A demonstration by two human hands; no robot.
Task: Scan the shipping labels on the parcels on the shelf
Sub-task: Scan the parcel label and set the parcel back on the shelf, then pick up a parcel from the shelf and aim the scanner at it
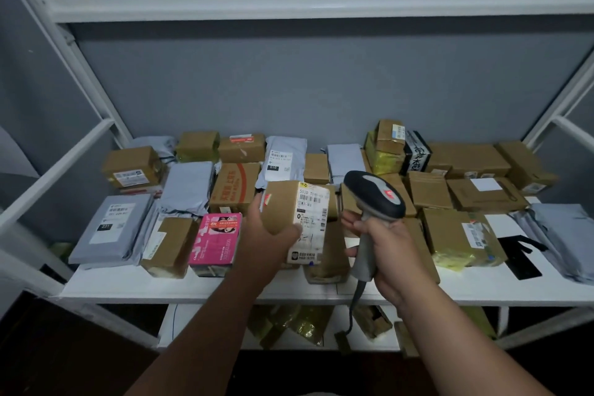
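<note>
My left hand grips a small brown cardboard parcel from its left side, thumb across the front, holding it above the shelf. The parcel's white shipping label faces up and to the right. My right hand holds the grey handle of a barcode scanner. The scanner's dark head sits just right of the label, and its cable hangs down past the shelf edge. Many brown boxes and grey mailer bags cover the white shelf.
A pink box stands left of my left hand. Grey mailer bags lie at the left and far right. A yellow-taped box and a black item are at the right. A lower shelf holds more parcels. White frame bars run along both sides.
</note>
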